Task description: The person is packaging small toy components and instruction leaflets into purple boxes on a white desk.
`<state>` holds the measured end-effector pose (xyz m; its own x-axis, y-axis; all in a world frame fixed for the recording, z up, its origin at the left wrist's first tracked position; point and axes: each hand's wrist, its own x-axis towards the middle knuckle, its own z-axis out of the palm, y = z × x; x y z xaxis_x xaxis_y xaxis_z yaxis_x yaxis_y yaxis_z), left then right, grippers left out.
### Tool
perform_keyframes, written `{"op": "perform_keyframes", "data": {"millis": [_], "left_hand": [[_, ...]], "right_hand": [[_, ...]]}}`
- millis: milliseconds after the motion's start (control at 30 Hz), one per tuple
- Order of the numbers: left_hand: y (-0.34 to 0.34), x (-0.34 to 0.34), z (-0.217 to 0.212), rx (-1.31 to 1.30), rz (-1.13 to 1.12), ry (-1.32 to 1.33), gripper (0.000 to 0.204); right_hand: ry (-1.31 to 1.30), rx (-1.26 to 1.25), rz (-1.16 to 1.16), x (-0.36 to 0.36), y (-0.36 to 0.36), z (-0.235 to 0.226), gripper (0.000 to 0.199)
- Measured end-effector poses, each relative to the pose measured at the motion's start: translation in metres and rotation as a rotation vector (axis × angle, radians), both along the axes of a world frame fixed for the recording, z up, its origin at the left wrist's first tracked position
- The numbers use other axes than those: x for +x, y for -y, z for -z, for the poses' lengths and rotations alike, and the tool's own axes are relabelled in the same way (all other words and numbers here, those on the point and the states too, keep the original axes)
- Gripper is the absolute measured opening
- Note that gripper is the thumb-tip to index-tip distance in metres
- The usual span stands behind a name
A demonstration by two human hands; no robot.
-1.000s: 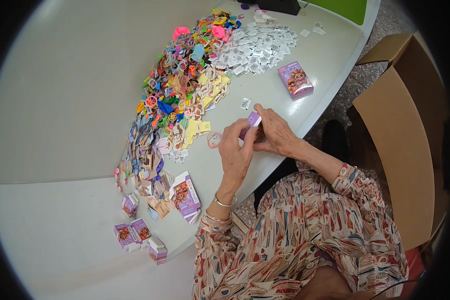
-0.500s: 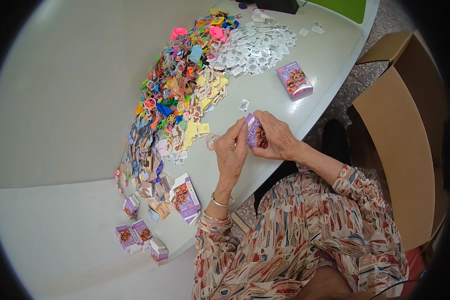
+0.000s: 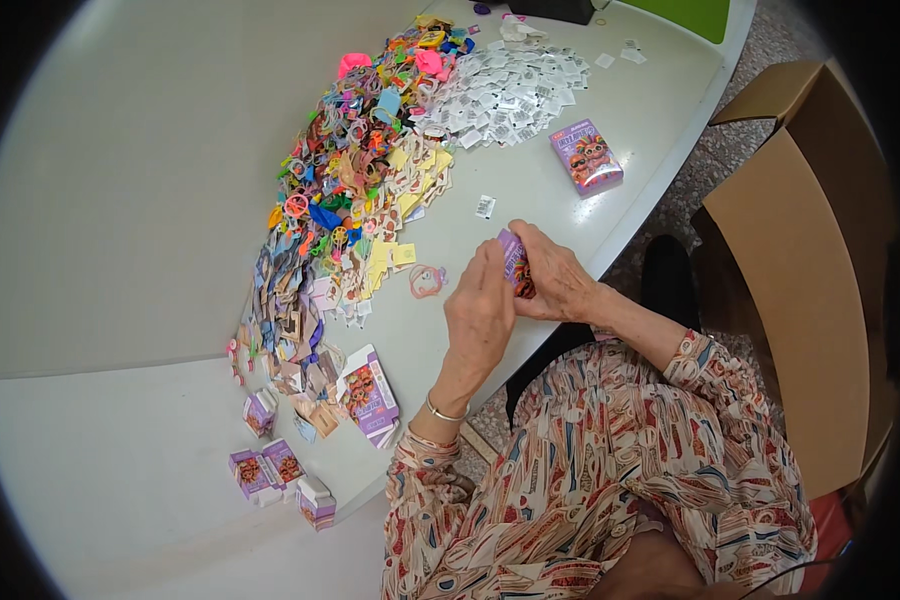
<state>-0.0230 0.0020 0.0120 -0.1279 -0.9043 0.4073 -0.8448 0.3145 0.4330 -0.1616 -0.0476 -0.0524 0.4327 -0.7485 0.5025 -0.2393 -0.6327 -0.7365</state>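
Purple box (image 3: pixel 516 265) over the bench (image 3: pixel 580 225), close to its near edge. Changed over the last second: printed face turned up to view; left hand (image 3: pixel 479 312) now laid along the box's left side, hiding more. Suggests handling, not setting down. Right hand (image 3: pixel 558 280) clamped on the box; left fingers against it, can't tell if pinching. Long axis roughly crosswise to near edge, far end leaning slightly left.

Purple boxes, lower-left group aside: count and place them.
3: held box between left hand and right hand; shiny box at upper right; open-flapped box beside the mixed pile, lower end. Others may be hidden.
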Motion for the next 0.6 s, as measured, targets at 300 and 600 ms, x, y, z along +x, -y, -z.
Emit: {"op": "perform_keyframes", "data": {"millis": [300, 600], "left_hand": [[-0.005, 0.007, 0.008, 0.099, -0.099, -0.54, 0.036], [-0.001, -0.001, 0.001, -0.095, -0.128, -0.423, 0.015]], "right_hand": [[0.055, 0.122, -0.025, -0.001, 0.004, -0.008, 0.083], [0.057, 0.113, 0.057, -0.001, 0.005, -0.009, 0.084]]}}
